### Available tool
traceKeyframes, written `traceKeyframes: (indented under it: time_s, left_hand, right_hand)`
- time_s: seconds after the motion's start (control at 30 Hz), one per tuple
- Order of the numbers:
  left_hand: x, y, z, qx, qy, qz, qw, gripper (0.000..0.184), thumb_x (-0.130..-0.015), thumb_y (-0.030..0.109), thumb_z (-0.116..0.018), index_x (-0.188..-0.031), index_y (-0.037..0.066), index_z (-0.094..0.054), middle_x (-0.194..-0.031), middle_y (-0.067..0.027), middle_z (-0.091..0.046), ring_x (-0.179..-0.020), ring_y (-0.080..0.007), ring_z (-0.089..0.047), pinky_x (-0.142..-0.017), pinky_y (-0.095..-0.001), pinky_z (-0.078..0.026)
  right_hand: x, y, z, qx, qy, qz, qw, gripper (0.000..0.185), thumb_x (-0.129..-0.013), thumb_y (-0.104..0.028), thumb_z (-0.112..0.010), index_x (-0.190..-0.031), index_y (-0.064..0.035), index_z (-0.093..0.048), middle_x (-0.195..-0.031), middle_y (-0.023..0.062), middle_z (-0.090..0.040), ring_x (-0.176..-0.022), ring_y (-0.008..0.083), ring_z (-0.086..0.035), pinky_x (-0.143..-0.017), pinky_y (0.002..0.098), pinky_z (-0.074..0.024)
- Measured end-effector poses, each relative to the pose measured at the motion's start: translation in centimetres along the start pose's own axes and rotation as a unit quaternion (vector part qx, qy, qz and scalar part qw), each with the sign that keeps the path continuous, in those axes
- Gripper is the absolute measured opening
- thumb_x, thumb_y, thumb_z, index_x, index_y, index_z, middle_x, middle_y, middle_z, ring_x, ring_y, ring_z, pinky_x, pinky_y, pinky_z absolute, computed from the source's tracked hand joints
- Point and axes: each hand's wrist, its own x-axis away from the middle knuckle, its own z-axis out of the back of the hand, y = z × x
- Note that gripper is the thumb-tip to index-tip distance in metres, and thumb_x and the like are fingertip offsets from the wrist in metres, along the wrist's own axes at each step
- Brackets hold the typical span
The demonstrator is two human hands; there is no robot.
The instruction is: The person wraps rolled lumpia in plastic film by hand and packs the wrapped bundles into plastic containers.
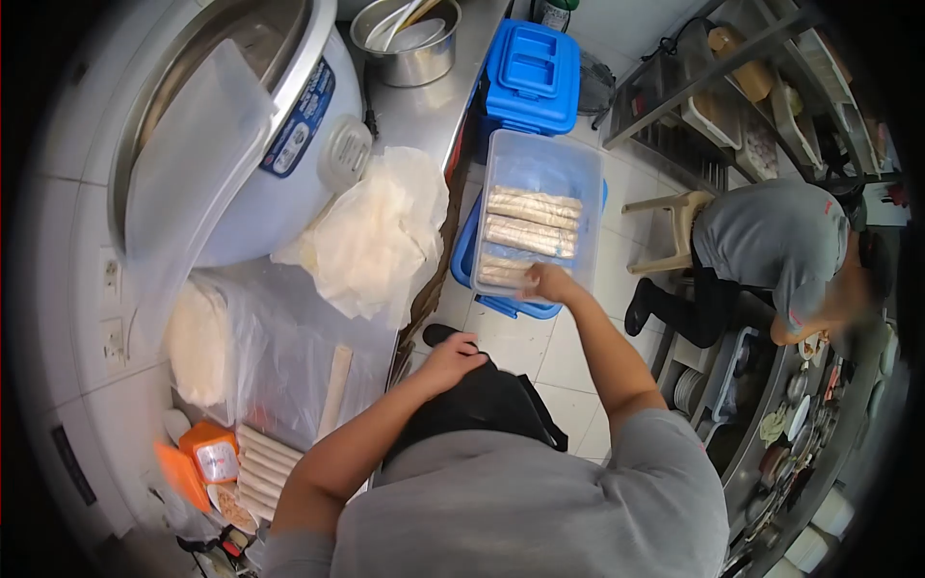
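My right hand (549, 283) reaches over the near edge of a clear plastic box (590, 207), its fingers bent at the lowest bundle of rolls; whether it grips a roll is hidden. Wrapped bundles of pale rolls (530, 234) lie in rows inside the box. At the front of my dark apron rests my left hand (456, 362), fingers curled, and what they may hold is too small to tell. On the steel counter at the left, a single roll (335, 390) lies on plastic sheeting, beside more rolls (262, 472) stacked side by side.
Blue lidded bins (533, 72) stand behind and below the box. Crumpled pale wrappers (371, 231), a large round cooker (318, 125) and a steel pot (409, 58) occupy the counter. At the right, a seated co-worker (766, 236) bends over dishes near a metal shelf (674, 77).
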Motion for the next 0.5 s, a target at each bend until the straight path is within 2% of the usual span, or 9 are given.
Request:
traceKeyframes:
  time_s: [0.03,0.07,0.13,0.17,0.23,0.27,0.3,0.33,0.5]
  left_hand:
    - [-2.3,1.3,-1.1,0.081,-0.044,0.092,0.991,0.062,-0.09,0.026,-0.068,-0.139,0.001,-0.04,-0.115,-0.013,-0.061,-0.105,-0.0212,-0.06,-0.091,-0.0332,-0.049]
    - [-4.7,1.7,-2.2,0.171,-0.045,0.123,0.976,0.062,-0.09,0.027,-0.068,-0.138,0.001,-0.04,-0.118,-0.0147,-0.059,-0.105,-0.024,-0.06,-0.09,-0.0348,-0.049]
    - [-10.1,0.8,-4.2,0.348,-0.045,0.186,0.918,0.061,-0.089,0.03,-0.068,-0.136,0.002,-0.041,-0.125,-0.0181,-0.055,-0.106,-0.0295,-0.06,-0.089,-0.0381,-0.051]
    - [-12.8,-0.1,-4.6,0.403,-0.047,0.174,0.897,0.055,-0.091,0.027,-0.064,-0.134,0.001,-0.042,-0.125,-0.0178,-0.055,-0.106,-0.0296,-0.06,-0.09,-0.0388,-0.051]
    - [-17.0,-0.9,-5.2,0.507,-0.046,0.153,0.847,0.044,-0.094,0.022,-0.058,-0.13,0.001,-0.045,-0.125,-0.0174,-0.055,-0.106,-0.0299,-0.061,-0.091,-0.0402,-0.052]
    - [-17.9,-0.9,-5.6,0.515,-0.027,0.119,0.848,0.038,-0.094,0.019,-0.055,-0.125,-0.002,-0.046,-0.122,-0.0185,-0.056,-0.107,-0.0308,-0.06,-0.093,-0.0416,-0.052]
    - [-17.6,0.2,-5.6,0.521,-0.007,0.088,0.849,0.032,-0.095,0.016,-0.052,-0.12,-0.004,-0.048,-0.119,-0.0197,-0.057,-0.108,-0.0318,-0.06,-0.095,-0.043,-0.051]
    - [-17.4,0.6,-5.6,0.525,0.014,0.059,0.849,0.027,-0.095,0.012,-0.049,-0.114,-0.007,-0.049,-0.116,-0.0208,-0.058,-0.108,-0.0327,-0.06,-0.097,-0.0444,-0.051]
    - [-17.8,1.3,-5.1,0.531,0.035,0.11,0.839,0.024,-0.093,0.007,-0.047,-0.111,-0.008,-0.051,-0.114,-0.0196,-0.059,-0.105,-0.0325,-0.062,-0.094,-0.0431,-0.054]
  right_hand:
    - [-2.1,1.1,1.0,-0.077,-0.004,0.01,0.997,0.055,-0.067,-0.041,-0.084,-0.106,-0.0066,-0.066,-0.104,0.0181,-0.067,-0.099,0.0367,-0.063,-0.085,0.0448,-0.0503]
    - [-3.3,-0.9,4.1,-0.058,0.046,-0.014,0.997,0.052,-0.074,-0.037,-0.079,-0.112,-0.0049,-0.066,-0.108,0.0203,-0.067,-0.098,0.0392,-0.063,-0.087,0.0436,-0.0498]
    - [-8.6,0.3,5.3,-0.015,0.187,0.078,0.979,0.039,-0.084,-0.028,-0.071,-0.114,-0.0039,-0.065,-0.114,0.0221,-0.064,-0.105,0.0391,-0.06,-0.091,0.0418,-0.0476]
    - [-10.7,0.1,6.5,-0.005,0.151,0.069,0.986,0.042,-0.085,-0.028,-0.069,-0.121,-0.0063,-0.062,-0.127,0.0172,-0.058,-0.118,0.0368,-0.052,-0.098,0.0455,-0.0425]
    - [-14.2,1.5,5.1,0.059,0.157,0.065,0.984,0.046,-0.086,-0.028,-0.068,-0.126,-0.0082,-0.058,-0.131,0.0149,-0.055,-0.121,0.0357,-0.05,-0.102,0.0492,-0.0383]
    - [-15.4,2.4,4.2,0.088,0.16,0.062,0.981,0.048,-0.086,-0.028,-0.068,-0.128,-0.0091,-0.056,-0.133,0.0138,-0.054,-0.123,0.0352,-0.049,-0.104,0.0511,-0.0362]
    - [-16.5,4.0,2.6,0.078,0.092,0.05,0.991,0.053,-0.087,-0.029,-0.066,-0.134,-0.0108,-0.051,-0.138,0.0133,-0.049,-0.129,0.033,-0.044,-0.108,0.0545,-0.0298]
    - [-15.5,3.4,2.3,0.081,0.103,0.058,0.99,0.053,-0.087,-0.029,-0.065,-0.135,-0.0108,-0.05,-0.139,0.0134,-0.049,-0.13,0.0324,-0.043,-0.108,0.0541,-0.0296]
    - [-8.7,1.6,-0.3,0.103,0.13,0.06,0.984,0.055,-0.09,-0.028,-0.06,-0.14,-0.0108,-0.045,-0.144,0.0151,-0.044,-0.135,0.0321,-0.039,-0.111,0.0551,-0.0262]
